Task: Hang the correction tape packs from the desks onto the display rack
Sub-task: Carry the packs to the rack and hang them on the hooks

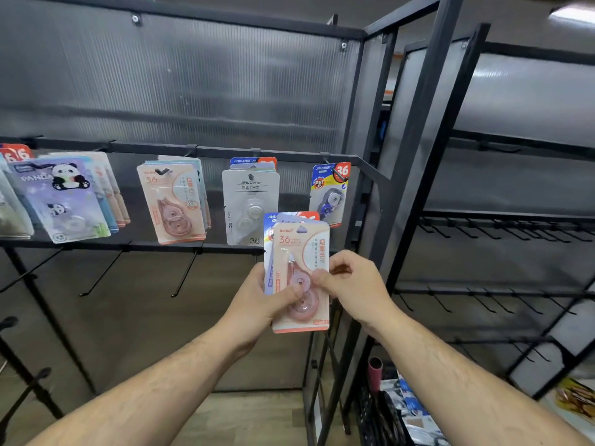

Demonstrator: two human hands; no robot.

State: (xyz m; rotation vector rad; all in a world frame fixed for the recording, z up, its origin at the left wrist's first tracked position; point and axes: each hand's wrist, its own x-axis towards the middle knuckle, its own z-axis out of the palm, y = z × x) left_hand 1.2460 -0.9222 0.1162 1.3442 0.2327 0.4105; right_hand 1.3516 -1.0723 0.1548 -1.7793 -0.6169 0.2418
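- Small stack of packs (301,252) held upright in front of the rack (206,152), just below its upper rail and low right of centre.
- Front pack (306,249) pink, marked "36", with a pink dispenser under the blister; blue-and-red card edges peeking out behind it at top and left.
- Left hand (262,300) gripping the stack from the left: thumb pressed on the blister front, remaining fingers hidden behind the cards.
- Right hand (352,284) at the stack's right edge, thumb tip on the front of the pink pack, other fingers curled behind; probably a pinch on that front pack alone, though hard to confirm from this angle.
- Both forearms bare, reaching up from the bottom of the view.
- Already hanging on the upper rail, left to right: panda packs (61,197), pink packs (174,204), grey packs (249,201), one blue pack (331,191).
- Held stack overlapping the lower right corner of the grey packs, with the blue pack just above and to the right.
- Lower rail (128,245) with bare hooks (185,275) slanting forward, left of the hands.
- Second rack (502,233) to the right, well apart, with rows of bare hooks.
- Clutter on the floor at lower right, too blurred to name.
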